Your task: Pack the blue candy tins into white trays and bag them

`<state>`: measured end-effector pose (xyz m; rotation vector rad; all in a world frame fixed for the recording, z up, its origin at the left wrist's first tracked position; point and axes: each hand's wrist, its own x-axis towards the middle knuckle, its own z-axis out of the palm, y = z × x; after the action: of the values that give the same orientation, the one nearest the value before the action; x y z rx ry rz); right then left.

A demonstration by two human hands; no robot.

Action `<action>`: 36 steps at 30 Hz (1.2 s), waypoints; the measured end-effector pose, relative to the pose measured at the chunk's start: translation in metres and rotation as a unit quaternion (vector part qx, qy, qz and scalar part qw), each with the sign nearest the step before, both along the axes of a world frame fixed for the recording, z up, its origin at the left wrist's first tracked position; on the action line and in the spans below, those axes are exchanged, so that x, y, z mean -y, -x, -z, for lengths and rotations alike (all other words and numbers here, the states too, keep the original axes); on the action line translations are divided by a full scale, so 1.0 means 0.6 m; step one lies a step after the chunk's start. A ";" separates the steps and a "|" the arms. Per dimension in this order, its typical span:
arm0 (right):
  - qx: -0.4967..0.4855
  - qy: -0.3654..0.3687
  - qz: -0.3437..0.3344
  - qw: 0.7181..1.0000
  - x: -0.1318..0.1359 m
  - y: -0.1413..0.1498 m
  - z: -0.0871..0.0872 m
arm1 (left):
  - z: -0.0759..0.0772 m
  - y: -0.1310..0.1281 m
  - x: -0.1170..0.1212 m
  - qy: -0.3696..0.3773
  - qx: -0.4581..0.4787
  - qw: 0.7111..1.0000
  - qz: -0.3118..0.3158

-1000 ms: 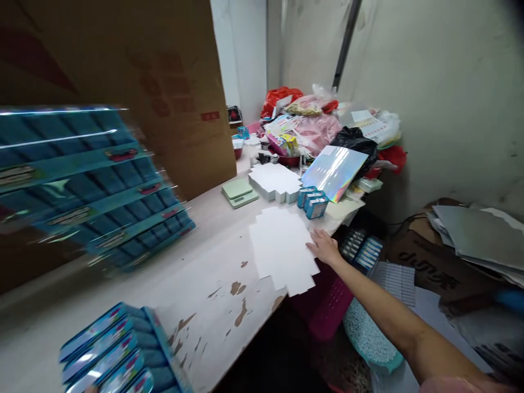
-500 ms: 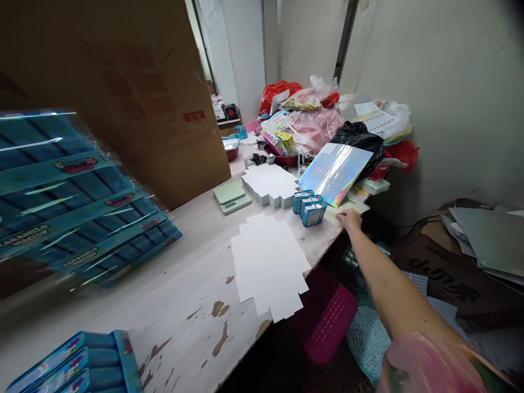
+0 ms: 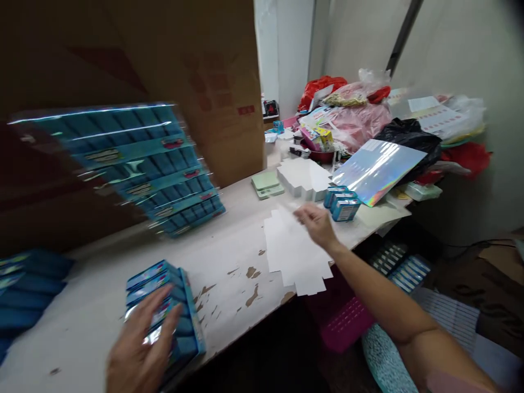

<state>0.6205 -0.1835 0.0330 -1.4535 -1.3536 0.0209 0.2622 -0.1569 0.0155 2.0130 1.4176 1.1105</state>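
Observation:
My left hand [image 3: 143, 338] lies over a bundle of blue boxes [image 3: 189, 316] at the table's near edge, thumb and fingers spread and seemingly touching its top. My right hand [image 3: 321, 225] hovers over the stack of white notched card sheets [image 3: 297, 259], its fingers curled together and smeared by motion. A faint pale streak shows at those fingertips; I cannot make out what it is. Several small blue boxes [image 3: 346, 206] stand just beyond that hand. Behind my left hand, a clear-wrapped stack of blue boxes [image 3: 164, 164] leans against a large carton [image 3: 229, 125].
A green scale [image 3: 267, 185] and a second white card stack [image 3: 303, 176] sit farther back. A shiny holographic sheet [image 3: 379, 169] leans on a heap of bags [image 3: 356, 120]. More blue boxes [image 3: 28, 295] stand at far left. A magenta stool [image 3: 341, 325] is below the table edge.
My right hand has moved left from the table's right edge to above the white sheets. My left hand has come into view on the bundle of blue boxes. The view has swung left.

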 end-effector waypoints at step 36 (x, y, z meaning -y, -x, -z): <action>0.370 -0.091 -0.044 0.923 -0.020 0.224 -0.075 | 0.059 -0.112 0.069 0.210 0.239 0.946 -0.064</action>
<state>0.4862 -0.1714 0.0778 -1.2812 -1.9634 -0.6391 0.3293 -0.1983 -0.0199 1.2654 1.3879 1.1327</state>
